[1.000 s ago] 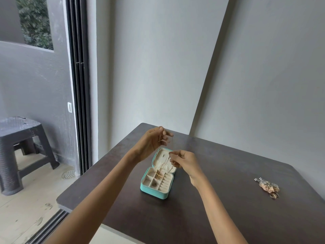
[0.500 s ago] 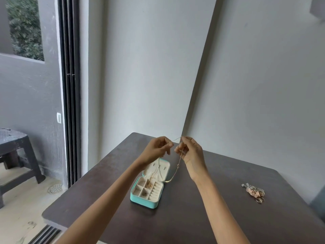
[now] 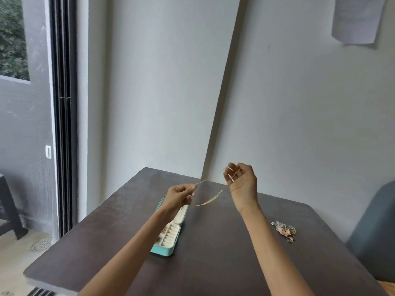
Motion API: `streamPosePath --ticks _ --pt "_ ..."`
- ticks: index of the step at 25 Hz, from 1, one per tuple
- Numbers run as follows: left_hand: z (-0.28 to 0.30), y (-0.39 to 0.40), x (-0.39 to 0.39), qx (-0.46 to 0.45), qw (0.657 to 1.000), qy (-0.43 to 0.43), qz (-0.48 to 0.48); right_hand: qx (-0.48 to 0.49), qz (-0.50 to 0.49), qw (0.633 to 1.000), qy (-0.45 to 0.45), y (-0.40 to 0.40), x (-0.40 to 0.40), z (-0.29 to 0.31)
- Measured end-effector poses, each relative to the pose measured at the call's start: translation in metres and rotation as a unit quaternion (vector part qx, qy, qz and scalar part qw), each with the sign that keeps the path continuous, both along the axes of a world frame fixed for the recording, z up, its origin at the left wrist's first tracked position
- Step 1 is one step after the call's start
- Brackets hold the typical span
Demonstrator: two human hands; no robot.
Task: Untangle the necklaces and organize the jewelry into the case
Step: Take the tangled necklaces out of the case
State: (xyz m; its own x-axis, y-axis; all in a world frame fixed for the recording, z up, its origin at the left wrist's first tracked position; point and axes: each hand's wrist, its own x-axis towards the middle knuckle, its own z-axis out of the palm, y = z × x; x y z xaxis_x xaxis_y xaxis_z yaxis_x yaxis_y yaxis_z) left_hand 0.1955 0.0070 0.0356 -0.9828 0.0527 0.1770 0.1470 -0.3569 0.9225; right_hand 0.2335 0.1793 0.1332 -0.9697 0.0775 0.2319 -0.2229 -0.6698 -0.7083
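Note:
A thin gold necklace (image 3: 210, 200) hangs in the air, stretched between both hands above the dark table. My left hand (image 3: 178, 198) pinches one end over the case. My right hand (image 3: 242, 180) is raised higher and to the right, fingers curled round the other end. The open teal jewelry case (image 3: 167, 248) lies on the table under my left forearm, which hides much of it; its cream compartments hold small pieces. A tangled pile of jewelry (image 3: 284, 230) lies apart on the table at the right.
The dark table (image 3: 213, 263) stands in a corner against grey walls. A blue-grey chair (image 3: 376, 231) is at its right edge. A sliding door frame (image 3: 64, 124) and a dark stool (image 3: 8, 210) are to the left.
My hands have drawn apart: the right one rose and went right, the left stayed over the case. The necklace has lifted out of the case and is stretched between them.

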Motion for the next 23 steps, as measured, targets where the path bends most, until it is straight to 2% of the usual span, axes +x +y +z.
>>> streamPosePath --ticks 2,3,6,8,10,14,19,21,23 --pt "0.010 0.000 -0.004 0.010 1.000 0.005 0.006 0.012 0.025 0.999 -0.029 0.012 -0.003 -0.018" --pt "0.017 0.000 -0.005 -0.016 1.000 0.021 0.013 0.046 0.041 0.997 -0.054 0.017 -0.003 -0.028" --pt "0.045 0.009 -0.006 -0.167 0.981 0.096 0.010 0.201 0.069 0.968 -0.132 0.025 -0.002 -0.054" --pt "0.059 0.022 -0.007 -0.257 0.955 0.146 -0.014 0.254 0.086 0.951 -0.153 0.022 0.000 -0.060" --pt "0.064 0.033 -0.009 -0.301 0.937 0.177 -0.030 0.308 0.094 0.938 -0.132 0.018 -0.001 -0.058" --pt "0.061 0.052 -0.009 -0.284 0.939 0.190 -0.033 0.463 0.036 0.885 -0.041 0.019 -0.004 -0.048" --pt "0.053 0.051 -0.009 -0.293 0.939 0.178 -0.021 0.472 -0.123 0.872 -0.026 0.036 -0.015 -0.049" --pt "0.044 0.049 -0.013 -0.296 0.942 0.155 -0.014 0.459 -0.149 0.876 -0.029 0.046 -0.019 -0.054" --pt "0.036 0.048 -0.018 -0.290 0.947 0.137 -0.006 0.422 -0.138 0.895 -0.043 0.049 -0.020 -0.059"
